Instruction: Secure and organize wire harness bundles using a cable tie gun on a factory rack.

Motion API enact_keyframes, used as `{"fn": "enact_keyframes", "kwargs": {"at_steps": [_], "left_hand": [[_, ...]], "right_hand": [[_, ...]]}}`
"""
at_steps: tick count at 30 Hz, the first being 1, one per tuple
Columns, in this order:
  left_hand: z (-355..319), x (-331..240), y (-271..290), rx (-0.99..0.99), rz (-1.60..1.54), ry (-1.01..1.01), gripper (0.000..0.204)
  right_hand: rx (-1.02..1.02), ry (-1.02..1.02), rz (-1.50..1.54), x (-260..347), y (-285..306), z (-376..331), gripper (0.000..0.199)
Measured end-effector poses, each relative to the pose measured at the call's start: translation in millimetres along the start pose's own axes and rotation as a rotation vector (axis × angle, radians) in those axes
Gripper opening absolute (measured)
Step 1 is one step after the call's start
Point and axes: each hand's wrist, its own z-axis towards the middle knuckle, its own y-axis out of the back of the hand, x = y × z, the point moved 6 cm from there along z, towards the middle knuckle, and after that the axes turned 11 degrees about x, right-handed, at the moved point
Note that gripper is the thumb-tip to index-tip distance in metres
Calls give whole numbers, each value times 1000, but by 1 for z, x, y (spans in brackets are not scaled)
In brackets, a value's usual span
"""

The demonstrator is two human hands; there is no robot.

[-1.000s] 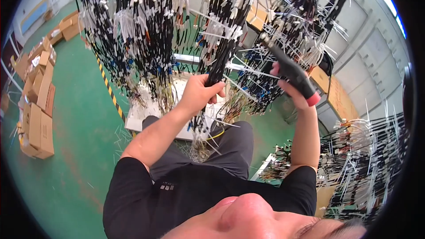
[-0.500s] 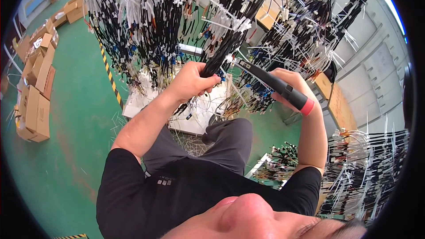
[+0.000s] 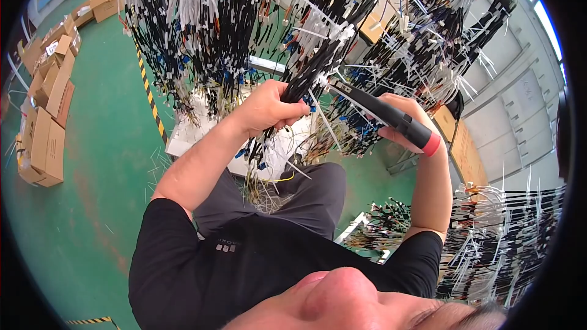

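My left hand [image 3: 269, 107] is closed around a thick bundle of black wires [image 3: 310, 72], whose loose ends with blue and black connectors hang below the fist. White cable ties [image 3: 322, 78] sit on the bundle just above my thumb. In my right hand [image 3: 411, 106] is a black cable tie gun [image 3: 382, 112] with a red end cap. The gun's nose points up and left, close to a white tie on the bundle. Whether the tie is seated in the nose is too small to tell. My right fingers wrap the gun's handle, partly hidden behind its body.
Dense wire harnesses hang at the left [image 3: 211, 30] and at the right [image 3: 422, 30]; more lie at lower right [image 3: 501, 244]. A white platform [image 3: 183, 140] stands below. Cardboard boxes [image 3: 49, 146] line the far left. Yellow-black tape [image 3: 145, 82] crosses the green floor.
The view has shifted slightly. The bundle, both hands and the gun appear slightly farther right. More loose wire ends, one yellow, show below my left fist. Both grips stay the same.
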Motion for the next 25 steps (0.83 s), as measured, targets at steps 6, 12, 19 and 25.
{"fn": "enact_keyframes", "kwargs": {"at_steps": [6,12,19,25], "left_hand": [[1,-1,-1,5,17,-1,19],[-1,-6,-4,25,56,-11,19],[-2,-7,0,33,72,-13,20],[0,-2,2,15,34,-24,20]], "right_hand": [[54,12,4,8,0,1,42],[69,-147,-33,21,-4,8,41],[-2,-209,-18,4,-23,5,22],[-212,-191,-383,-7,-39,-9,21]]}}
